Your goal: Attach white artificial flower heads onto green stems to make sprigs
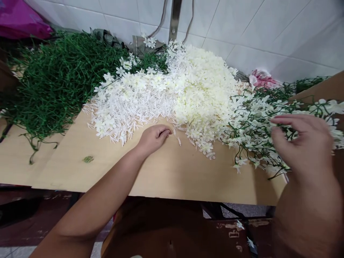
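Observation:
My left hand (pixel 156 138) rests on the cardboard-coloured tabletop, its thumb pressed to curled fingers; whatever they hold, if anything, is hidden. Just beyond it lies a heap of thin white stem-like pieces (pixel 150 102), with a few loose ones beside the fingertips. A pile of cream-white artificial flower heads (pixel 206 89) rises to the right of that heap. Over at the right, my right hand (pixel 305 143) hovers above artificial flowers on green stems (pixel 258 125). Its thumb and forefinger are bent and slightly apart, with nothing visible between them.
Green plastic stems (pixel 61 79) are heaped at the left. A white tiled wall (pixel 242 25) with a metal upright (pixel 175 18) stands behind. At the back right lies a pink-and-white cloth (pixel 264 79); a magenta bag (pixel 23 19) is at the upper left.

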`<state>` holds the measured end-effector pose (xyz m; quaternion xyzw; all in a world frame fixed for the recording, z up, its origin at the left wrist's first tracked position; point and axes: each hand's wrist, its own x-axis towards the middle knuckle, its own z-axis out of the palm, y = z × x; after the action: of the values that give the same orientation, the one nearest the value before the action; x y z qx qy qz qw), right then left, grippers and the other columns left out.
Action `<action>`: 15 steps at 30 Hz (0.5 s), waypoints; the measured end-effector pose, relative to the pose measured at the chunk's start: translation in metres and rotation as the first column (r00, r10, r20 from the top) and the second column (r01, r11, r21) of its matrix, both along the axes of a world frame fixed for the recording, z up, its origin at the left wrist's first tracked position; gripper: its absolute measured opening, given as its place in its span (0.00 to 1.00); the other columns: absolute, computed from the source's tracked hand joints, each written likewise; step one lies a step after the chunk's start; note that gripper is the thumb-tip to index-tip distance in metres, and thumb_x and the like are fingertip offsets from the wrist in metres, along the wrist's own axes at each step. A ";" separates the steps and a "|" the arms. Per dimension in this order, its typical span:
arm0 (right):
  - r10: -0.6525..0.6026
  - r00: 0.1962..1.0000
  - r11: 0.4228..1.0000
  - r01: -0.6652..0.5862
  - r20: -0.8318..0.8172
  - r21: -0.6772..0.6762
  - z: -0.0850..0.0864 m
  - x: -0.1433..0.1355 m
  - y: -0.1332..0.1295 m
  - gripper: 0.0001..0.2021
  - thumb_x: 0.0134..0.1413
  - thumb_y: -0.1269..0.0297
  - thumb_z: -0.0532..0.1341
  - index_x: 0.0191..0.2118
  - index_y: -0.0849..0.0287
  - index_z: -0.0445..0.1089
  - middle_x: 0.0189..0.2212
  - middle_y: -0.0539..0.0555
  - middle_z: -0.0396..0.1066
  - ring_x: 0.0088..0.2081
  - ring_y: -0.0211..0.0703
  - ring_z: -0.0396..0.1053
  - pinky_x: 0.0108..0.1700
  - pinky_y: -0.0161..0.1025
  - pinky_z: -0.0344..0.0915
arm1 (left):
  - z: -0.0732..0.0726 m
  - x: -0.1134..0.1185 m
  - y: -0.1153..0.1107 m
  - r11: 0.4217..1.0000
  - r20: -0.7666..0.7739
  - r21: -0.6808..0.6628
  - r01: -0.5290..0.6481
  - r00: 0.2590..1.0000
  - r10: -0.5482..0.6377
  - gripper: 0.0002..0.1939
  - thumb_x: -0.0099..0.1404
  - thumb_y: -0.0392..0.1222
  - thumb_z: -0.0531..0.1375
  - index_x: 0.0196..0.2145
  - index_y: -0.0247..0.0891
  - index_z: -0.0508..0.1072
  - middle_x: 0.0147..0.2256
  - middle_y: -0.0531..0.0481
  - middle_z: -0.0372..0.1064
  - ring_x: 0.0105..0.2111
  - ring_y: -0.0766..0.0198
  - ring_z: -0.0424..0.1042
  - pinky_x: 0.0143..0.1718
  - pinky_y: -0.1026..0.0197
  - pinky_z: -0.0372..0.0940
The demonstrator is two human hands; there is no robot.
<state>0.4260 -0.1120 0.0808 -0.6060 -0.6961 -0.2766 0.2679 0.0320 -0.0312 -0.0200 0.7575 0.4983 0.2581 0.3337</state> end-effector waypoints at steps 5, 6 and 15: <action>0.229 0.973 0.963 -0.230 0.020 0.141 -0.033 -0.028 0.044 0.05 0.50 0.68 0.61 0.34 0.55 0.75 0.31 0.60 0.78 0.37 0.51 0.76 0.43 0.48 0.68 | 0.000 0.000 0.001 1.000 -0.023 0.000 0.010 1.000 -0.010 0.14 0.67 0.41 0.52 0.37 0.40 0.77 0.39 0.48 0.78 0.39 0.60 0.74 0.43 0.58 0.66; 0.234 0.972 0.960 -0.233 0.010 0.153 -0.031 -0.030 0.042 0.05 0.50 0.69 0.61 0.34 0.55 0.74 0.31 0.60 0.78 0.37 0.52 0.76 0.43 0.48 0.68 | 0.000 0.000 0.001 1.000 -0.027 -0.002 0.010 1.000 -0.010 0.14 0.67 0.42 0.52 0.37 0.40 0.77 0.39 0.48 0.78 0.40 0.59 0.74 0.43 0.57 0.66; 0.381 0.913 0.874 -0.408 -0.149 -0.265 -0.050 -0.158 0.020 0.06 0.59 0.63 0.61 0.36 0.60 0.73 0.33 0.60 0.75 0.37 0.51 0.70 0.42 0.46 0.67 | 0.004 0.001 0.001 1.000 -0.006 -0.020 -0.001 1.000 0.000 0.14 0.66 0.41 0.52 0.38 0.40 0.77 0.39 0.49 0.78 0.40 0.60 0.75 0.43 0.59 0.65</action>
<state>0.2675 -0.0921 0.0310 -0.4960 -0.8249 -0.0828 0.2583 0.0333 -0.0299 -0.0164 0.7547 0.5021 0.2508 0.3399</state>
